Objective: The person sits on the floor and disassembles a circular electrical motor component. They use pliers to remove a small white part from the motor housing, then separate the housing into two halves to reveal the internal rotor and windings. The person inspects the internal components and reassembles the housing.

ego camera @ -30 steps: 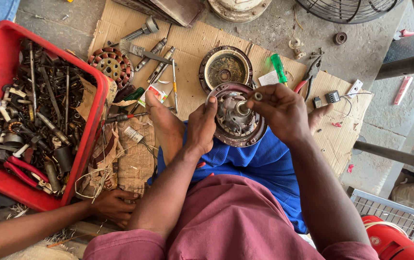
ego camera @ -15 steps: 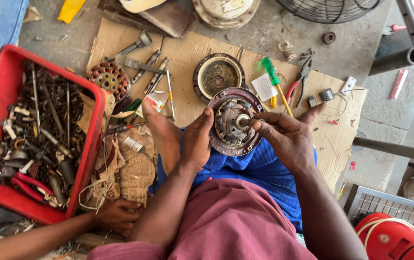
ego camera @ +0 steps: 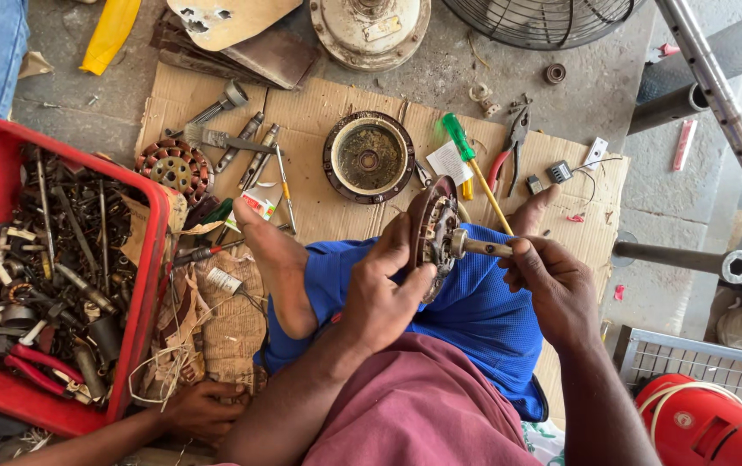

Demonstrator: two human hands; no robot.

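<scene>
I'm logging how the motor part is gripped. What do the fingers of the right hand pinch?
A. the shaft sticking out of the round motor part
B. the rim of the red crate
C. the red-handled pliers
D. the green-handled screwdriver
A: the right hand pinches the metal shaft projecting from the round motor part, which the left hand grips by its edge.

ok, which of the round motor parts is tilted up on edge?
The motor disc with the shaft, held between left hand and right hand; the others lie flat on the cardboard.
</scene>
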